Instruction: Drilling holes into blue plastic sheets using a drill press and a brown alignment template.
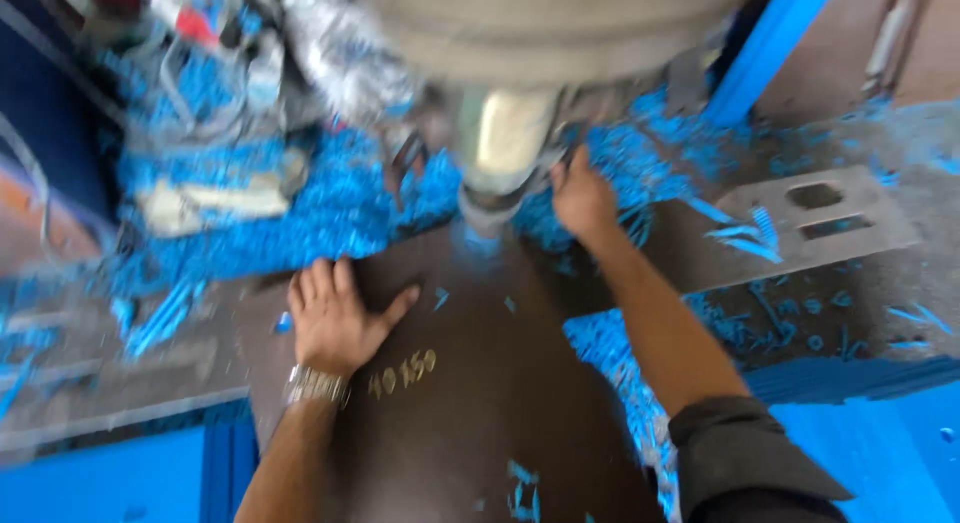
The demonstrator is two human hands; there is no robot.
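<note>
Left hand [335, 318] flat near plate [480, 403] edge — shavings [330, 213] beyond.

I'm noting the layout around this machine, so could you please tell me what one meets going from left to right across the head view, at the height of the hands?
Heap of blue shavings → left hand flat on the dark metal plate → drill spindle → right hand → grey plate with two rectangular holes.

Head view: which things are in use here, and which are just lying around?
In use:
- dark metal plate, left hand flat on it
- drill spindle above the plate's far edge
- right hand beside the spindle

Lying about:
- blue shavings
- slotted grey plate
- crumpled foil
</note>
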